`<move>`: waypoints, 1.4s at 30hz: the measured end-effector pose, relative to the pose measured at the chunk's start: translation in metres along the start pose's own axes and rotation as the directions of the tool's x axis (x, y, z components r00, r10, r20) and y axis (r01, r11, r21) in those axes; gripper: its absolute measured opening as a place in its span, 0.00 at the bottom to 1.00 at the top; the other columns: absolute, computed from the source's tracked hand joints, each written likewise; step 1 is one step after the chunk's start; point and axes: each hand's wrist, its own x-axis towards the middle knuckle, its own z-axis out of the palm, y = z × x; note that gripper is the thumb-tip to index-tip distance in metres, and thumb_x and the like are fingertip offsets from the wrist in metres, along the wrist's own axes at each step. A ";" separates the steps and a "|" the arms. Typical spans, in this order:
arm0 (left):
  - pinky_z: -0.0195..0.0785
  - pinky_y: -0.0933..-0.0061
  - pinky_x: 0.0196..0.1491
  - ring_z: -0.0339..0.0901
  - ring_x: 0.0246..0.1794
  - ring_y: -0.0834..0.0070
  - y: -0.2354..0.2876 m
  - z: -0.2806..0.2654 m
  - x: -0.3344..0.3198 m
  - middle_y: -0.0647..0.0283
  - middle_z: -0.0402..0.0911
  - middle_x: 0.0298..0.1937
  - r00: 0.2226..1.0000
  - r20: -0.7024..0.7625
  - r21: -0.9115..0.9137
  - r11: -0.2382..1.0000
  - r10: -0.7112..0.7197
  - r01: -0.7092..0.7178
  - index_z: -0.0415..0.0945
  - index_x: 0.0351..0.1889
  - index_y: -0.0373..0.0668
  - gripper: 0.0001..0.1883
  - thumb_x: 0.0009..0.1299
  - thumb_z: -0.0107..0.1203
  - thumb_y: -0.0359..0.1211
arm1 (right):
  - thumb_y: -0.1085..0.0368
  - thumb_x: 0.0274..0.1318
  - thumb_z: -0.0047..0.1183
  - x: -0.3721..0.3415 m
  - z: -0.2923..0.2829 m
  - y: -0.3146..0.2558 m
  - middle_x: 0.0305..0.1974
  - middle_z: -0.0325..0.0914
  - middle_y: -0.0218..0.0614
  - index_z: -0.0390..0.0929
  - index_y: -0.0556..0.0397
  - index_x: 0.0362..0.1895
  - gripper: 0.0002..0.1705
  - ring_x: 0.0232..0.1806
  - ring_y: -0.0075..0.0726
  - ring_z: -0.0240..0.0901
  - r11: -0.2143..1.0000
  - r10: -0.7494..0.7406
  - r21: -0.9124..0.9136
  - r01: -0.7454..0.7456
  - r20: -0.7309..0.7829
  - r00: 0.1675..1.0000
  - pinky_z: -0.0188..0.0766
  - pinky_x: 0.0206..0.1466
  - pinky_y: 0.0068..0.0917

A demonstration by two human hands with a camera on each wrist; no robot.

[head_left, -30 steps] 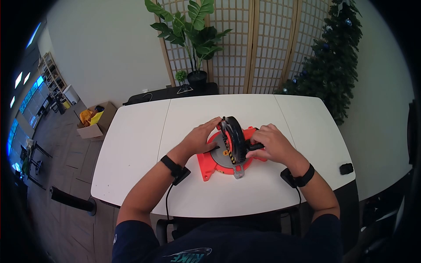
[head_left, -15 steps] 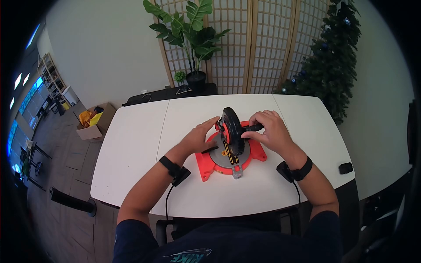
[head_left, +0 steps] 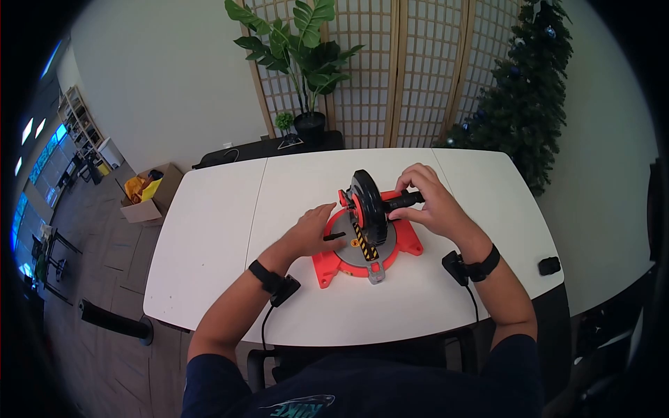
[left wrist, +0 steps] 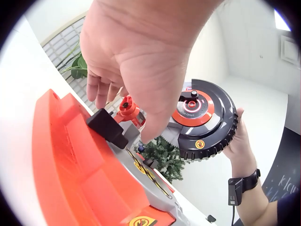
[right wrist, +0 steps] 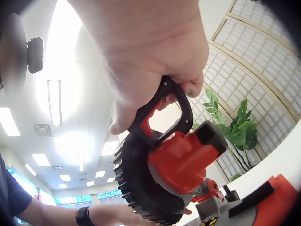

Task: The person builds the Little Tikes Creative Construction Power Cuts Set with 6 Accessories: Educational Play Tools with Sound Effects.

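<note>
A toy miter saw [head_left: 335, 269] with an orange base and a round grey turntable stands on the white table. Its saw head, with a ribbed black blade guard [left wrist: 214, 123], is tilted up above the turntable. My right hand [head_left: 437, 207] curves round the black loop handle [right wrist: 186, 123], fingers behind it and thumb along the guard's side. To the left of the saw, my left hand [head_left: 307, 232] spreads over the base's edge, close to a black lever [left wrist: 107, 128], fingers loosely extended. A yellow-and-black striped strip [head_left: 366, 245] runs across the turntable.
A small black object [head_left: 549, 266] lies near the table's right edge. Behind the table stand a potted plant [head_left: 309, 125], a lattice screen [head_left: 432, 76] and a decorated tree [head_left: 523, 118]. An open cardboard box [head_left: 164, 197] is on the floor at left.
The saw head has swung up and back from its lowered position, with my right hand moving up along with it. My left hand has drawn slightly down and left, away from the saw head.
</note>
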 end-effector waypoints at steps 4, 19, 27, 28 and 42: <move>0.53 0.52 0.76 0.55 0.77 0.49 0.000 0.010 -0.014 0.43 0.58 0.76 0.999 0.043 0.102 0.995 -0.019 0.015 0.51 0.76 0.34 0.60 0.55 0.72 0.57 | 0.47 0.48 0.72 -0.006 -0.006 0.007 0.50 0.69 0.34 0.70 0.50 0.51 0.34 0.57 0.40 0.66 0.999 0.037 0.027 -0.038 0.027 0.999 0.67 0.59 0.35; 0.58 0.49 0.73 0.54 0.76 0.40 -0.011 0.025 -0.046 0.39 0.53 0.76 0.998 0.036 0.218 0.975 -0.045 0.036 0.48 0.76 0.31 0.71 0.43 0.77 0.61 | 0.51 0.47 0.72 -0.027 0.040 0.071 0.60 0.71 0.54 0.63 0.57 0.68 0.48 0.62 0.54 0.70 0.924 0.367 -0.046 -0.380 0.391 0.844 0.69 0.64 0.39; 0.63 0.52 0.71 0.60 0.72 0.44 -0.008 0.019 -0.045 0.43 0.61 0.71 1.000 -0.012 0.130 0.992 0.008 -0.006 0.54 0.73 0.33 0.66 0.42 0.79 0.56 | 0.58 0.27 0.80 -0.027 0.051 0.083 0.70 0.61 0.41 0.57 0.46 0.73 0.64 0.71 0.52 0.62 0.971 0.233 -0.090 -0.220 0.545 0.805 0.69 0.69 0.43; 0.63 0.53 0.71 0.61 0.72 0.45 -0.007 0.017 -0.045 0.43 0.62 0.71 1.000 -0.008 0.128 0.992 0.015 -0.014 0.55 0.73 0.34 0.65 0.42 0.79 0.56 | 0.58 0.27 0.80 -0.027 0.051 0.084 0.70 0.61 0.41 0.57 0.46 0.73 0.64 0.71 0.52 0.62 0.971 0.233 -0.090 -0.220 0.545 0.805 0.69 0.69 0.43; 0.59 0.56 0.74 0.59 0.74 0.49 -0.018 0.001 -0.025 0.48 0.63 0.72 0.997 0.052 0.055 0.997 0.058 -0.061 0.58 0.72 0.38 0.60 0.44 0.79 0.53 | 0.51 0.22 0.77 -0.030 0.060 0.092 0.65 0.65 0.51 0.69 0.52 0.65 0.57 0.67 0.59 0.62 0.985 0.146 -0.151 -0.084 0.464 0.873 0.67 0.67 0.46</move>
